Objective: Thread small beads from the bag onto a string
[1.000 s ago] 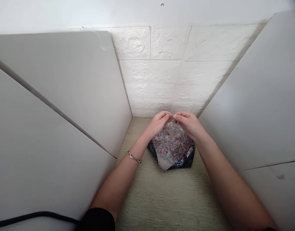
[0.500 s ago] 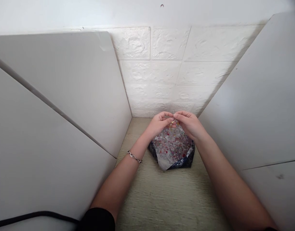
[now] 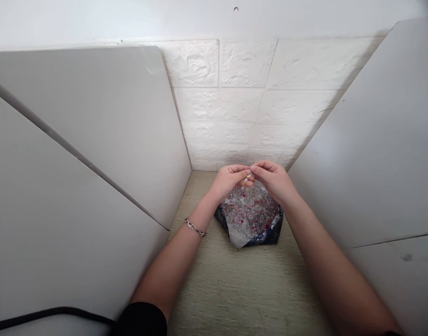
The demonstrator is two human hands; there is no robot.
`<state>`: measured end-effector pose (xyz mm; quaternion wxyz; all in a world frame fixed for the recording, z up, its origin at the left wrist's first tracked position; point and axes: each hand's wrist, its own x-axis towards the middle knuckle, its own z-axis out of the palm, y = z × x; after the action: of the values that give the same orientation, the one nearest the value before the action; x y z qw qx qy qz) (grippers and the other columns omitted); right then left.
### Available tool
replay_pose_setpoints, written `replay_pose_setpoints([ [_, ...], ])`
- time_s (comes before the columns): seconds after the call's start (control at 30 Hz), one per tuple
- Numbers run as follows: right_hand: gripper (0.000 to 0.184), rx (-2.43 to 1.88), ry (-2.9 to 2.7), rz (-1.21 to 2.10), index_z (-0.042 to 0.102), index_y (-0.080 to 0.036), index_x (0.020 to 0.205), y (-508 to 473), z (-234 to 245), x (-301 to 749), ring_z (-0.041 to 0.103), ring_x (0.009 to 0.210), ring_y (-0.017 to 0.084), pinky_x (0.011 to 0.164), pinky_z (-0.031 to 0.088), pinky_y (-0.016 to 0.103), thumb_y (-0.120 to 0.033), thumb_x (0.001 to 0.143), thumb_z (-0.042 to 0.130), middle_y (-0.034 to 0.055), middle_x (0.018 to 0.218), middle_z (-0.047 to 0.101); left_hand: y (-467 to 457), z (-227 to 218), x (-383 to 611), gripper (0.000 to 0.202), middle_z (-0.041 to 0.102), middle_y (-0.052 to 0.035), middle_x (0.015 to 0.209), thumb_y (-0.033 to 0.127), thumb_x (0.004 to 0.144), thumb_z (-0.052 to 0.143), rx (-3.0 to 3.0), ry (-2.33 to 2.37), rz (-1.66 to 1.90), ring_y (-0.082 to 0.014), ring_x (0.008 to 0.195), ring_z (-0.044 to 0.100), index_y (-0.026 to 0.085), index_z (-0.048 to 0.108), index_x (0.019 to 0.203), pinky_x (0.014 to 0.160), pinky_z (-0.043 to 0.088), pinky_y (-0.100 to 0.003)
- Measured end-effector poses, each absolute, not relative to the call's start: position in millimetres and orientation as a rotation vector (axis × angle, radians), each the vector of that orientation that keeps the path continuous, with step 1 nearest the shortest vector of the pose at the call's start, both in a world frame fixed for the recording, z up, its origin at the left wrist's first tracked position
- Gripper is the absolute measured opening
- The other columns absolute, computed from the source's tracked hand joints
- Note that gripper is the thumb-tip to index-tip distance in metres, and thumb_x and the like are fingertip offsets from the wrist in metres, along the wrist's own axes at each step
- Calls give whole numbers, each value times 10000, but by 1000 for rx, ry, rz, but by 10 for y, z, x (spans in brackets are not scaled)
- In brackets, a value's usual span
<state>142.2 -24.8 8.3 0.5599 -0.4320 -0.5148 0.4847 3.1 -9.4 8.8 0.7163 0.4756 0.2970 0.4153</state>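
Observation:
My left hand and my right hand meet fingertip to fingertip above a heap of small beads. Both pinch a short strand of beads, yellow and whitish, that dangles by my left fingers. The end between the fingertips is too small to make out. Beneath them the loose beads, mostly clear and pale pink with a few red ones, lie in a dark blue patterned pouch or wrapper with a pale lining folded open. My fingers and wrists cover its far part.
The pouch rests on a pale wood-grain surface. White panels rise at the left and the right, with a white brick-patterned wall behind. A black cable runs at lower left.
The yellow and whitish strand now hangs a little further left and shows more plainly below my left fingers. My fingertips have shifted slightly; the pouch and beads stay put.

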Motion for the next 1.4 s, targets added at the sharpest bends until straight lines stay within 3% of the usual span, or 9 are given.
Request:
replay_pose_setpoints([
  [0.27, 141, -1094, -1371, 986, 612, -175, 687, -249, 86, 1431, 539, 630, 110, 635, 420, 251, -313, 666, 632, -5, 657, 604, -66, 54, 1, 248, 612, -18, 643, 292, 627, 699, 1082, 656, 925, -49, 512, 525, 90, 623, 748, 528, 405, -194],
  [0.57, 172, -971, -1380, 1127, 627, -178, 687, -275, 119, 1441, 551, 622, 116, 653, 432, 275, -340, 643, 668, -6, 627, 611, -65, 43, -20, 273, 587, 1, 599, 317, 581, 727, 1056, 592, 898, -35, 482, 475, 106, 602, 703, 468, 363, -169],
  [1.07, 158, -1032, -1436, 1093, 635, -187, 688, -269, 144, 1469, 558, 641, 119, 666, 434, 272, -340, 662, 663, -9, 640, 622, -69, 49, -12, 205, 565, 3, 655, 302, 659, 647, 1172, 606, 914, -37, 502, 472, 115, 589, 721, 481, 347, -182],
  [1.27, 182, -1051, -1469, 991, 635, -196, 789, -298, 187, 1452, 570, 684, 120, 670, 446, 276, -327, 665, 658, 2, 746, 634, -63, 44, -5, 182, 554, 0, 659, 279, 668, 627, 1169, 622, 954, -47, 531, 482, 115, 584, 735, 482, 345, -186],
  [1.4, 239, -1070, -1503, 945, 640, -208, 852, -331, 207, 1427, 553, 634, 115, 589, 430, 269, -352, 662, 655, 5, 774, 618, -62, 45, -3, 179, 546, 3, 665, 276, 673, 623, 1175, 617, 951, -42, 516, 468, 116, 588, 745, 479, 338, -193],
])
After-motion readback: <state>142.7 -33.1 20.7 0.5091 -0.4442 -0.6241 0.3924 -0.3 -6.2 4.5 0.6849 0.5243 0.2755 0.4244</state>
